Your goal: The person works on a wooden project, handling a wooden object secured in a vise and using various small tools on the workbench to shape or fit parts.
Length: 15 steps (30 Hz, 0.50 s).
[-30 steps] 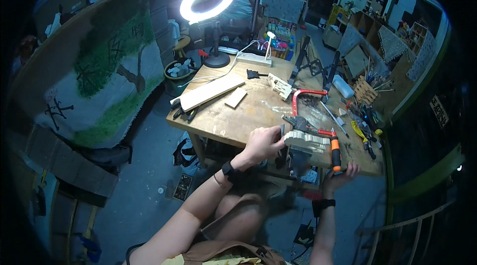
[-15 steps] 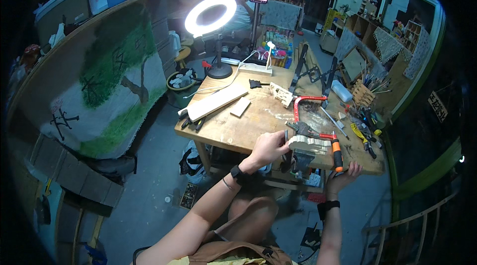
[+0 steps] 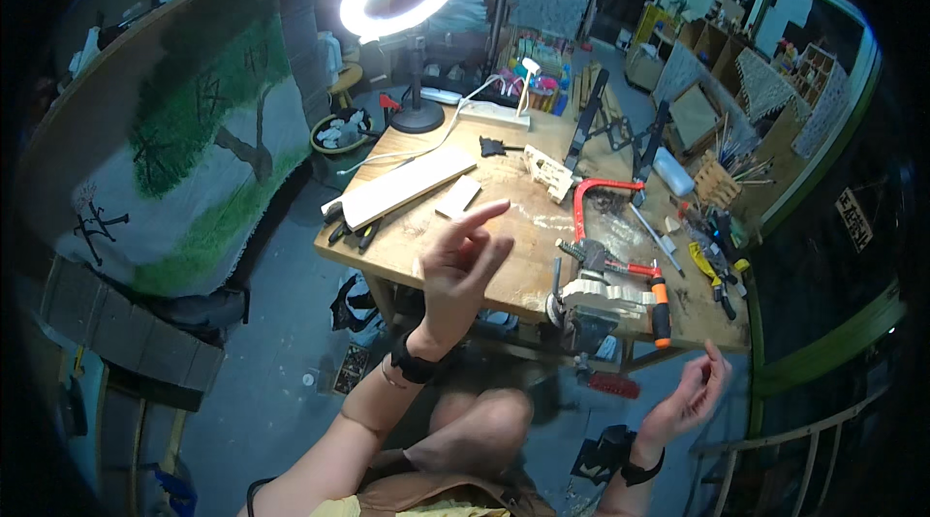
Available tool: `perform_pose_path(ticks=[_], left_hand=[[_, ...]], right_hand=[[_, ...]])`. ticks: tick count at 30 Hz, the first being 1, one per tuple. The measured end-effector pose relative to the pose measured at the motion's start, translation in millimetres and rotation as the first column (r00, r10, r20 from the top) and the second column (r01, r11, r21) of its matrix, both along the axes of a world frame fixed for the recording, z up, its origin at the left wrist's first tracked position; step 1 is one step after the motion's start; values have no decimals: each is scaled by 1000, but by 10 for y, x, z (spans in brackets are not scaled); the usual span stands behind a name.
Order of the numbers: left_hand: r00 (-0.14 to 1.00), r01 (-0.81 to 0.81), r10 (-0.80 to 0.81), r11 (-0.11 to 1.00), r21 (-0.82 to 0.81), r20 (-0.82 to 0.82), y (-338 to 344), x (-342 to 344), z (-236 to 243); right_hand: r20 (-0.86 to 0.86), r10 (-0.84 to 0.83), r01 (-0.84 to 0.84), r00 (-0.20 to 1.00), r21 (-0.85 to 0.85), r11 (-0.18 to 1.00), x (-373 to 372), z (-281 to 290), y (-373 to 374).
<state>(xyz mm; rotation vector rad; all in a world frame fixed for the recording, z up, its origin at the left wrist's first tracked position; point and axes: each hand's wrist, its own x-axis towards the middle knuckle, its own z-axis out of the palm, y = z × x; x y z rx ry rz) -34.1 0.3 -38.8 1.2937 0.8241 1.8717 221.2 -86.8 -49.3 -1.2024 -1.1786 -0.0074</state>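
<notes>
My left hand is raised in front of the workbench's near edge. Its index finger points out, the other fingers are loosely bent, and nothing is in it. To the lower right of the bench corner, my right hand is held up with slightly curled fingers and no object in them. Between the hands, a pale wooden piece with a wavy edge sits in a dark vise at the bench edge. Beside it are an orange-and-black tool handle and a red C-shaped tool frame.
On the workbench lie a long board, a small wood block and a cut wooden piece. A lit ring lamp stands at the back. Assorted hand tools crowd the right side. A painted cloth hangs at left.
My left hand has let go by the vise and moved left, its index finger now extended. My right hand has come off the bench edge and moved down and right. The view has shifted slightly.
</notes>
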Motion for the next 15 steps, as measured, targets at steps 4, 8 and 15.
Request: perform_pose_path(ticks=[4, 8, 15], left_hand=[[986, -64, 19, 962, 266, 166, -280, -35, 545], [990, -44, -18, 907, 418, 143, -420, 19, 756], [987, -159, 149, 909, 385, 58, -396, -201, 734]], right_hand=[[-292, 808, -764, 512, 276, 583, -966, 604, 129], [-488, 756, -715, 436, 322, 621, -1277, 935, 471], [-476, 833, -709, 284, 481, 516, -1520, 960, 469]])
